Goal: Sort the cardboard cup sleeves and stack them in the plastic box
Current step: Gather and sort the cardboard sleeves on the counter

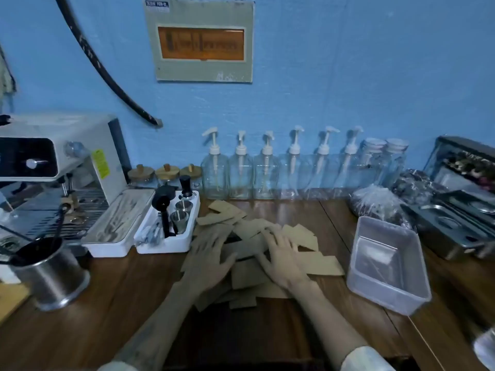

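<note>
- Left hand [207,259]: fingers spread flat, palm down, pressing on the pile; holds nothing.
- Right hand [281,257]: fingers spread flat, palm down on the same pile, just right of the left hand; holds nothing.
- Cardboard cup sleeves [308,238]: loose, overlapping heap of flattened brown pieces under and around both hands, reaching beyond the fingertips.
- Tabletop [112,298]: dark wood, carrying everything listed.
- Plastic box [375,291]: clear, rectangular, lid off, right of the right hand, apart from the heap; no sleeves inside.
- Steel cup [53,277]: well left of the left hand, dark utensils standing in it.
- White tray [171,245]: beyond and left of the left hand, holding small steel cups and a black tamper.
- Espresso machine [61,156]: far left.
- Pump bottles [267,172]: clear, six in a row against the blue wall, beyond both hands.
</note>
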{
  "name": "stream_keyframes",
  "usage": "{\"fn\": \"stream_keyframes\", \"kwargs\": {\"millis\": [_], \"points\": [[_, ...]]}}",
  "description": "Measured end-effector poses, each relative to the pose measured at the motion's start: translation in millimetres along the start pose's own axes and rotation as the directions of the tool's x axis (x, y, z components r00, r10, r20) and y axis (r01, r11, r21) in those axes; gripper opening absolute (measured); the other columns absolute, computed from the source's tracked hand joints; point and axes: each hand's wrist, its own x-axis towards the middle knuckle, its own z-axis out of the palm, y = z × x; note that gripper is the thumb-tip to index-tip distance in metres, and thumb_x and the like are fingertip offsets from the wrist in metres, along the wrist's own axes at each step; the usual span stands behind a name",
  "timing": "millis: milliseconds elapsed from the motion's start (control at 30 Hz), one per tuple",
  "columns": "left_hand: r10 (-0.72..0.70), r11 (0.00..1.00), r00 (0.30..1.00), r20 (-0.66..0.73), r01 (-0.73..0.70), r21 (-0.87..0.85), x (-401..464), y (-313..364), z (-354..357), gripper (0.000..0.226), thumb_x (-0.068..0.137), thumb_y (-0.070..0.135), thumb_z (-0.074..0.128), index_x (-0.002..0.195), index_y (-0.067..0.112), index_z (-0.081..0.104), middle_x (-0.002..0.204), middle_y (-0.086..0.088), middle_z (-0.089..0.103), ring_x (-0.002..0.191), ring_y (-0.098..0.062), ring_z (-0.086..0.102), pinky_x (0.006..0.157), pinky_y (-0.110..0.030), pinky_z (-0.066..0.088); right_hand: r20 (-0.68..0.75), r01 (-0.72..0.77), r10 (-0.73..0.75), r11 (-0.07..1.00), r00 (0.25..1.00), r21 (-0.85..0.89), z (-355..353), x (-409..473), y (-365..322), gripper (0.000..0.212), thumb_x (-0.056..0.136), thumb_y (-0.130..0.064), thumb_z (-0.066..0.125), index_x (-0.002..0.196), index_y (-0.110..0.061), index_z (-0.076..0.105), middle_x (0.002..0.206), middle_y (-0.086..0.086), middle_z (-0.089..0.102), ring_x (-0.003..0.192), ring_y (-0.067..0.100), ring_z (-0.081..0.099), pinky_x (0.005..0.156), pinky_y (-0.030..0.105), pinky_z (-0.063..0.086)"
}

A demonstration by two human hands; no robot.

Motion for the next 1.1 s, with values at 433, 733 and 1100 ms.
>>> {"fn": "stream_keyframes", "kwargs": {"millis": [433, 733, 1100], "points": [[0.047, 0.998, 0.998, 0.048, -0.048, 0.034, 3, 5, 1, 0.063, 0.097, 0.063, 0.034, 0.149, 0.027, 0.035, 0.158, 0.004, 0.027, 0.15, -0.017, 0.014, 0.122, -0.039, 0.007, -0.003, 0.006, -0.006, 1.0, 1.0, -0.029, 17, 3, 6, 0.061, 0.099, -0.061, 0.031, 0.149, -0.026, 0.033, 0.16, 0.003, 0.025, 0.149, 0.024, 0.017, 0.121, 0.044, 0.013], [0.125, 0.988, 0.992, 0.035, -0.121, -0.1, 4, 7, -10, 0.055, 0.094, 0.058, 0.049, 0.141, 0.03, 0.043, 0.138, 0.008, 0.046, 0.128, -0.013, 0.041, 0.109, -0.032, 0.032, -0.031, -0.054, 0.061, 0.98, 0.998, 0.189, 20, 13, 2, 0.045, 0.098, -0.05, 0.048, 0.133, -0.023, 0.055, 0.147, -0.002, 0.041, 0.139, 0.021, 0.03, 0.117, 0.04, 0.021], [0.139, 0.938, 0.985, -0.103, -0.164, -0.306, 16, 9, -18, 0.058, 0.085, 0.035, 0.074, 0.137, 0.034, 0.048, 0.131, 0.011, 0.043, 0.119, -0.007, 0.043, 0.091, -0.02, 0.036, 0.013, -0.191, 0.236, 0.751, 0.972, 0.632, 7, 29, 8, 0.011, 0.084, -0.03, 0.076, 0.083, -0.035, 0.066, 0.123, -0.006, 0.062, 0.12, 0.015, 0.051, 0.105, 0.038, 0.041]]}}
